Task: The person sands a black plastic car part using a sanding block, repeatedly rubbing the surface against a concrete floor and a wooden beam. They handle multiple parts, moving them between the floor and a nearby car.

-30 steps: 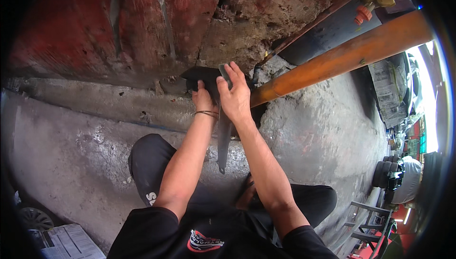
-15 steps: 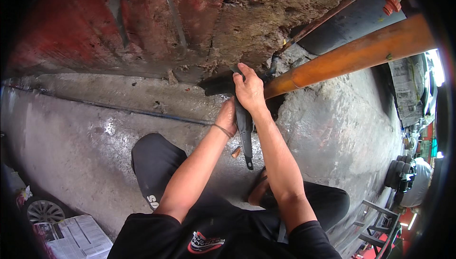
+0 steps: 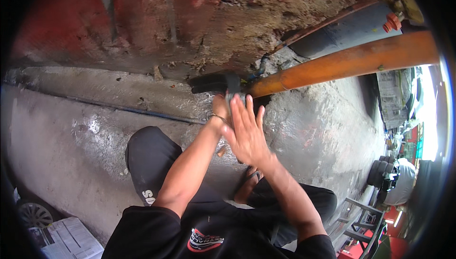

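A long black part (image 3: 209, 83), bent at its far end and looking like plastic, is upright in front of me by the wall's foot. My left hand (image 3: 219, 109) is closed on its left side, though the right hand hides some of those fingers. Over the part's near length lies my right hand (image 3: 246, 133), flat, its fingers stretched out and slightly spread. The palm covers most of the part's lower section, so I cannot tell how firmly it presses. A small brown scrap (image 3: 221, 151) rests on the floor beside the right wrist.
A rough red and brown wall (image 3: 142, 26) rises ahead. An orange pipe (image 3: 323, 66) slants out to the right, below a grey cylinder (image 3: 342, 28). A thin dark pipe (image 3: 118, 107) runs along the wet concrete floor. Newspaper (image 3: 71, 240) and a wheel (image 3: 35, 214) are at lower left.
My right hand has let go of the black part's upper end, slid down toward me and flattened with fingers extended. My left hand keeps its place on the part. The view has shifted slightly.
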A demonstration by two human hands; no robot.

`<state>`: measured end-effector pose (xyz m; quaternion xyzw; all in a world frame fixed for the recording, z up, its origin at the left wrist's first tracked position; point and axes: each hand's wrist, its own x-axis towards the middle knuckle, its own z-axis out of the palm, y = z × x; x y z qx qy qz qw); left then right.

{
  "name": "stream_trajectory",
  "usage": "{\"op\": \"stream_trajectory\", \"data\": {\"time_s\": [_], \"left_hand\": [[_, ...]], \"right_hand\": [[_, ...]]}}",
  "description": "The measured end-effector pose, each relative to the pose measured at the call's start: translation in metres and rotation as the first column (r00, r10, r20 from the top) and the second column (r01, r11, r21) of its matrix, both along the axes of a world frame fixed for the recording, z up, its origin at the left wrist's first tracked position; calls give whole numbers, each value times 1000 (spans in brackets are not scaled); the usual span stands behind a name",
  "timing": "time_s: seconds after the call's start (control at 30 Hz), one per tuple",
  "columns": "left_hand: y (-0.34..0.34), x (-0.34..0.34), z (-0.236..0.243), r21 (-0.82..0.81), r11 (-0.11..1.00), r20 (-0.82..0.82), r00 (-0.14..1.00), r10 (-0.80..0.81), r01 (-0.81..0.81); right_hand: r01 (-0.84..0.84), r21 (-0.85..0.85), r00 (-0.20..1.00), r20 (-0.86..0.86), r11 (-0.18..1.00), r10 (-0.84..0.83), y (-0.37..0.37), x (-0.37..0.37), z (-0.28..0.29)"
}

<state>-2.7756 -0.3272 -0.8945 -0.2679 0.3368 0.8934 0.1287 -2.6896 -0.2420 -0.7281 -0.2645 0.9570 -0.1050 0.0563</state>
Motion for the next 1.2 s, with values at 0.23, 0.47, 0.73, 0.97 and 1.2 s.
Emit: {"op": "stream_trajectory", "data": {"time_s": [0.23, 0.47, 0.73, 0.97, 1.2], "left_hand": [[-28, 4, -56, 228, 966, -141, 986, -92, 123], [1, 13, 43, 117, 987, -213, 974, -79, 105], [-20, 2, 18, 294, 955, -124, 992, 8, 29], [16, 22, 71, 252, 964, -176, 983, -45, 89], [-17, 1, -8, 416, 895, -272, 961, -45, 160]], "right_hand": [[-23, -287, 996, 81, 958, 48, -19, -26, -14], [38, -229, 999, -4, 973, -40, -7, -22, -5], [77, -202, 995, 83, 976, -61, -36, 40, 10], [274, -251, 959, -6, 929, -284, -6, -63, 8], [51, -320, 997, 68, 946, -31, -29, 40, 14]]}}
